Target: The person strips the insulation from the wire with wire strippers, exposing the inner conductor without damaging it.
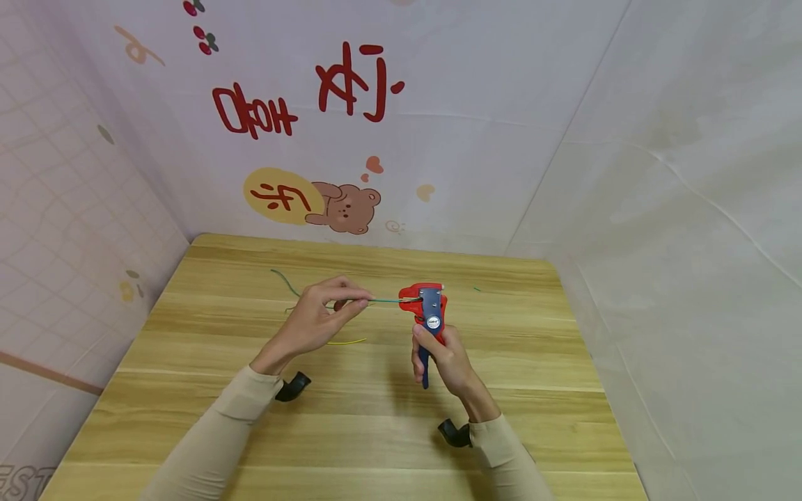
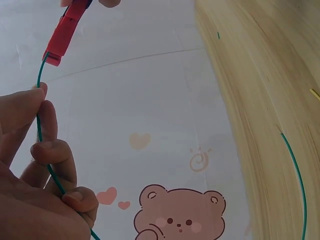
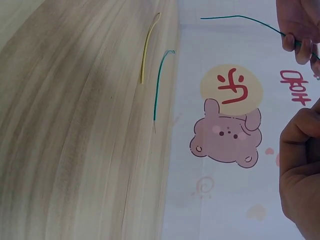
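My left hand (image 1: pixel 316 320) pinches a thin green wire (image 1: pixel 383 300) between thumb and fingertips. Its tail runs down across the palm in the left wrist view and out past the hand in the right wrist view. My right hand (image 1: pixel 454 362) grips the handles of a red and blue wire stripper (image 1: pixel 432 306), held upright above the table. The wire's front end reaches into the stripper's red jaws, which hide its tip. In the right wrist view the right hand (image 3: pixel 302 170) shows only in part, and the stripper is out of sight.
On the wooden table (image 1: pixel 351 438) lie another green wire (image 3: pixel 157 95) with a bare end, a yellow wire (image 3: pixel 146 55) and a tiny green scrap (image 1: pixel 477 289). Black curved pieces (image 1: pixel 293 387) stick out at both wrists. Printed cloth walls (image 1: pixel 464 125) stand behind and beside the table.
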A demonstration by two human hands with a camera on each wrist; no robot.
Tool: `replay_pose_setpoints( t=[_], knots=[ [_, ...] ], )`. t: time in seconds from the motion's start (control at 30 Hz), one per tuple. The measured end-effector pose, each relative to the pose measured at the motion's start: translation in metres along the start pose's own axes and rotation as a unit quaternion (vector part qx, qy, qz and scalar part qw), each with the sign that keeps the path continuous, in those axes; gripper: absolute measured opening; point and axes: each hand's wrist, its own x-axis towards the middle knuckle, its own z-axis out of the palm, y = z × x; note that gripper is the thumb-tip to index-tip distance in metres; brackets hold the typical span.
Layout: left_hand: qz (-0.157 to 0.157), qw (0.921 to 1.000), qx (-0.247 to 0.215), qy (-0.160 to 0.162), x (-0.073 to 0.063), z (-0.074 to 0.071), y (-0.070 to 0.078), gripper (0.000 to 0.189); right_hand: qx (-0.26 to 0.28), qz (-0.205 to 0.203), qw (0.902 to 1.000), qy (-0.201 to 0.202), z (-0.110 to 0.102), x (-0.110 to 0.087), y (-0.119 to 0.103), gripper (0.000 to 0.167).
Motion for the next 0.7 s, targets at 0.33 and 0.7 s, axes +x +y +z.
replay_pose_setpoints(
  t=[0.33, 0.7],
  knots=[
    [-0.004, 0.9997, 0.014, -0.020, 0.0014, -0.0050, 0.0026, 0.016, 0.003, -0.001, 1.0000, -0.002, -0.0001, 0.0011, -0.0012, 0.048],
    [-0.006, 0.9991, 0.020, -0.036, 0.0007, -0.0102, 0.0019, 0.017, -0.005, -0.002, 1.0000, -0.007, 0.0008, 0.0001, 0.0008, 0.050]
  ],
)
